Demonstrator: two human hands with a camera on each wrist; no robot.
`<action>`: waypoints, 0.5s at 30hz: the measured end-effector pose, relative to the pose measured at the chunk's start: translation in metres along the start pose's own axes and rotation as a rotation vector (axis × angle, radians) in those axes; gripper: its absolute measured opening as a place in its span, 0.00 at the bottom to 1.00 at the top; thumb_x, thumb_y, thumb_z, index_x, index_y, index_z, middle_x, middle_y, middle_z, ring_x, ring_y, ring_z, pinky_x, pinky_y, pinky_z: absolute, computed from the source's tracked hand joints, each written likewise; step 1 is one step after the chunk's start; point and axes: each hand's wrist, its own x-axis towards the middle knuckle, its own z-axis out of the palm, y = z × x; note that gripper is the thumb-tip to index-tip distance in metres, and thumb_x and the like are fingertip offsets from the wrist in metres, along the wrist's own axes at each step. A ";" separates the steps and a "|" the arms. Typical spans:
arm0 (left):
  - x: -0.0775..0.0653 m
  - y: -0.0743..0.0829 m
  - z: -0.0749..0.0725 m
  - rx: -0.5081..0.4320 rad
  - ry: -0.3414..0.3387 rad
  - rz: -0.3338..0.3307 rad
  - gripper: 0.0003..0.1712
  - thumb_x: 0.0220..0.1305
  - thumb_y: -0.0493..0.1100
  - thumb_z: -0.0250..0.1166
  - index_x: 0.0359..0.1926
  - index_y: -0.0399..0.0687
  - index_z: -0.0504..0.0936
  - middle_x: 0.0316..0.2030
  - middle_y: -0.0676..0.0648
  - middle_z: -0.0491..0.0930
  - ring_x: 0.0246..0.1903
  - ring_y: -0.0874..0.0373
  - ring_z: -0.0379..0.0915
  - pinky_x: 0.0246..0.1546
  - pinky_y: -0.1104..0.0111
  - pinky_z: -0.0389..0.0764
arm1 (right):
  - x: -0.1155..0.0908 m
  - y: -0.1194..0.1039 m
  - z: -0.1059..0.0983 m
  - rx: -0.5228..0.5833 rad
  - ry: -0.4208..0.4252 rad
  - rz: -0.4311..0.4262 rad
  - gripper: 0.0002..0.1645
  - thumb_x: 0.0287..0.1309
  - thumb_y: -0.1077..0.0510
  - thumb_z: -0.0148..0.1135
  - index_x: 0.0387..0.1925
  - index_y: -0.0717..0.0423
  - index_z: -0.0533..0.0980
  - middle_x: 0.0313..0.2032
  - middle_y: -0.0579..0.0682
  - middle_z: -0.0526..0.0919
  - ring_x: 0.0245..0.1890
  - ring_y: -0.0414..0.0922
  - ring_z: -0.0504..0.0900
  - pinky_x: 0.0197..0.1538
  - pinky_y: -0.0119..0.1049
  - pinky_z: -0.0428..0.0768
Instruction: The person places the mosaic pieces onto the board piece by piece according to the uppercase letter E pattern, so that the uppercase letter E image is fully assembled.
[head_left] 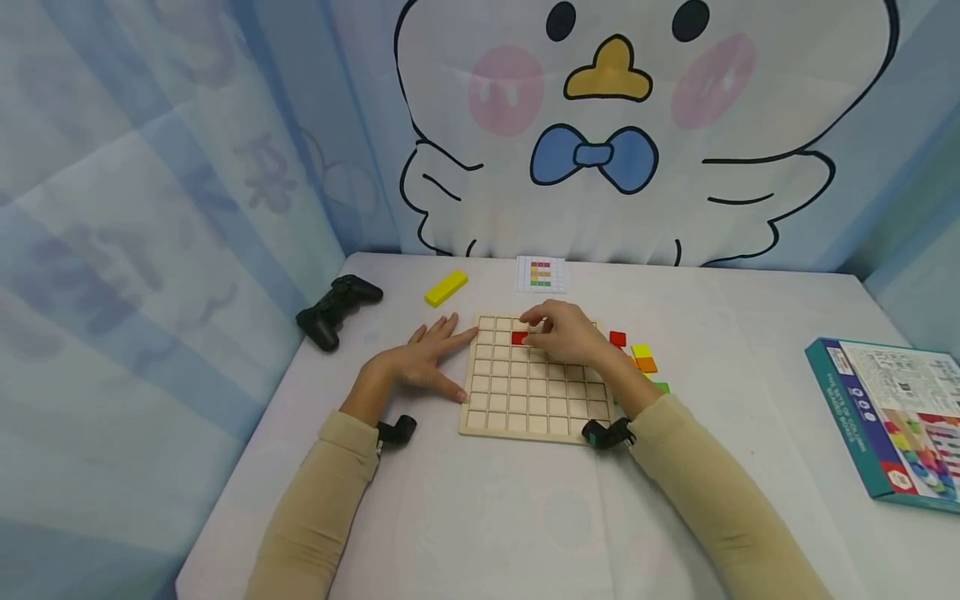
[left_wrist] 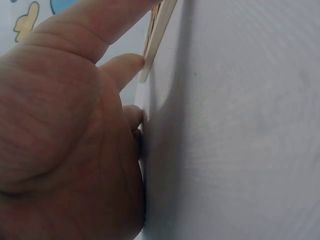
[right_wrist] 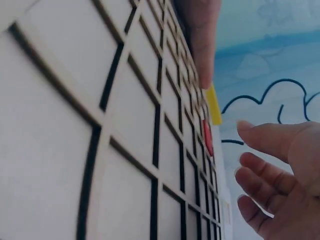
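Wood board (head_left: 517,404): pale, gridded w/ thin ribs, flat mid-table. Red tile (head_left: 519,337) in a cell, 2nd row from far edge. R hand (head_left: 562,335) over board's far half, thumb nr. red tile, fingers loosely bent, released. L hand (head_left: 422,357) spread, released too, thumb + index touching board's L edge. Loose tiles (head_left: 646,364), mixed colours, just off R edge. Yellow block (head_left: 446,288) + pattern card (head_left: 542,274) past far side. Wide strip of white table (head_left: 742,350) betw. tiles and box (head_left: 873,433); more nr. side. Gamepad (head_left: 337,310) by table's L edge.
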 end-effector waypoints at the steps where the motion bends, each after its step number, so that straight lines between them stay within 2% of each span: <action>1: -0.001 0.000 0.000 -0.001 0.000 0.000 0.68 0.52 0.71 0.76 0.84 0.70 0.44 0.84 0.45 0.23 0.83 0.50 0.15 0.81 0.48 0.22 | -0.003 -0.002 -0.002 0.008 0.015 -0.005 0.21 0.65 0.59 0.70 0.59 0.59 0.82 0.53 0.57 0.84 0.45 0.51 0.82 0.46 0.43 0.81; 6: -0.002 0.001 0.002 -0.009 0.002 0.006 0.68 0.52 0.70 0.76 0.84 0.69 0.44 0.84 0.45 0.23 0.83 0.50 0.15 0.81 0.49 0.22 | -0.020 -0.006 -0.013 0.016 0.116 -0.055 0.22 0.66 0.61 0.69 0.60 0.57 0.81 0.57 0.57 0.83 0.45 0.50 0.81 0.43 0.41 0.79; 11: -0.002 0.000 0.002 -0.012 -0.001 0.009 0.69 0.52 0.70 0.76 0.84 0.69 0.44 0.84 0.45 0.22 0.83 0.49 0.15 0.81 0.48 0.22 | -0.032 -0.006 -0.019 0.031 0.203 -0.050 0.22 0.66 0.61 0.70 0.60 0.55 0.82 0.57 0.59 0.84 0.44 0.49 0.79 0.47 0.44 0.77; 15: -0.003 0.001 0.000 -0.013 -0.003 0.006 0.69 0.52 0.69 0.77 0.84 0.68 0.44 0.84 0.45 0.22 0.83 0.49 0.15 0.81 0.48 0.22 | -0.036 -0.004 -0.022 0.052 0.229 -0.035 0.22 0.66 0.60 0.70 0.60 0.55 0.82 0.57 0.58 0.83 0.44 0.49 0.78 0.50 0.44 0.76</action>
